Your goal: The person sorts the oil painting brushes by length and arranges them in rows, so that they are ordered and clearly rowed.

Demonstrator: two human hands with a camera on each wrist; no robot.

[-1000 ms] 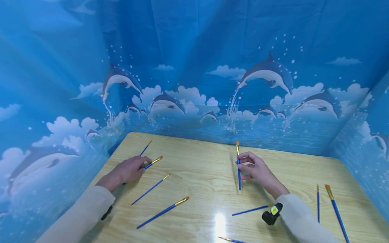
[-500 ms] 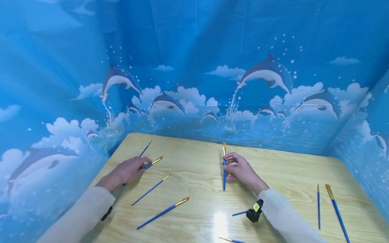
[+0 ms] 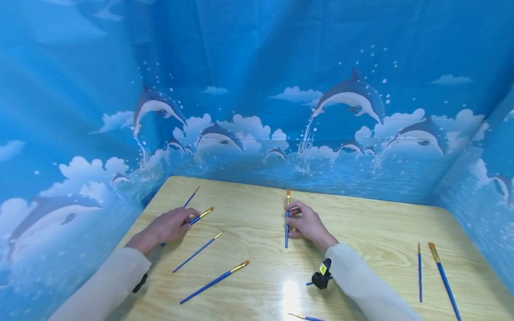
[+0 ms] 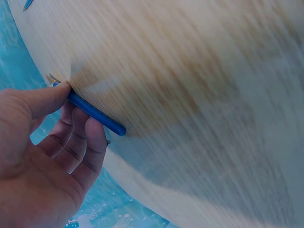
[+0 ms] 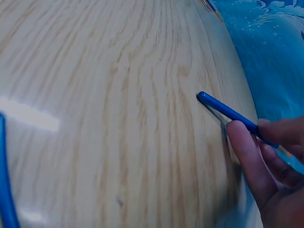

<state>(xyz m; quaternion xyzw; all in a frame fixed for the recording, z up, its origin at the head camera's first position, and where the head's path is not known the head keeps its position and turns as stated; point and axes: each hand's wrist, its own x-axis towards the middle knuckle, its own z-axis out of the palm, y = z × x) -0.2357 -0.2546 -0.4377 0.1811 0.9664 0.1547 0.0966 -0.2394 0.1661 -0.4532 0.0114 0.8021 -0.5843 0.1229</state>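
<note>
My left hand [image 3: 172, 224] pinches a blue paintbrush [image 3: 206, 212] with a gold ferrule at the table's left side. In the left wrist view its blue handle [image 4: 97, 114] sticks out past the thumb and fingers, over the wood. Toward the back middle, my right hand [image 3: 307, 221] grips another flat-tipped paintbrush [image 3: 287, 232] by its blue handle, bristles pointing at the back edge. The right wrist view shows the end of that handle [image 5: 223, 108] close over the table, the thumb on one side and fingers on the other.
A thin brush [image 3: 192, 196] lies beyond my left hand. Nearer me lie a fine brush [image 3: 198, 252] and a wider brush [image 3: 214, 282]. Two brushes [image 3: 420, 274] [image 3: 446, 283] lie at the right. Another brush [image 3: 307, 317] is at the front edge. A dolphin-print curtain [image 3: 257, 89] surrounds the wooden table [image 3: 257, 223].
My right hand has moved left with its paintbrush, from right of the middle toward the middle of the table. The left hand has stayed in place on its brush.
</note>
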